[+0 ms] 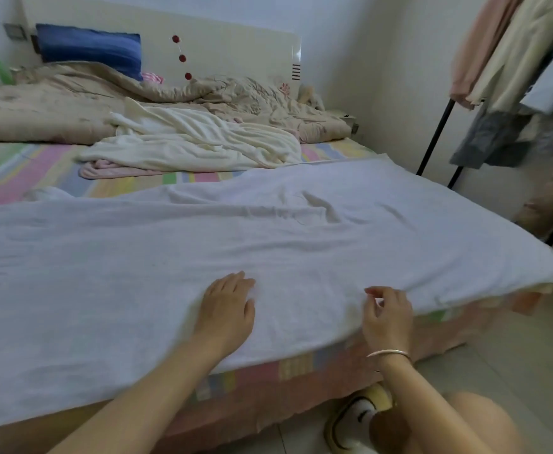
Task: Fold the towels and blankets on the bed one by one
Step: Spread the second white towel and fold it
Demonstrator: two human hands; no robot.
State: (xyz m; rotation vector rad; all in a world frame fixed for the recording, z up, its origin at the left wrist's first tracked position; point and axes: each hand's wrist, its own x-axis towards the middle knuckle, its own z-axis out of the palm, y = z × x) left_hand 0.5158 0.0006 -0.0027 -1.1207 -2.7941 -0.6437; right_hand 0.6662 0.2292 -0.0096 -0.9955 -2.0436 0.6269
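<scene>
Pressing flat left hand (227,309) on white towel (268,224), curling right hand (388,317) at lower-centre edge, pinch unclear; smoothing, likely needing edge lifted.

My left hand (227,309) lay flat, palm down, fingers straight and close together, its forearm reaching forward from the lower left. My right hand (388,317) hovered beside it, fingers loosely curled, thumb near the forefinger, gripping nothing. Both forearms were bare.
</scene>
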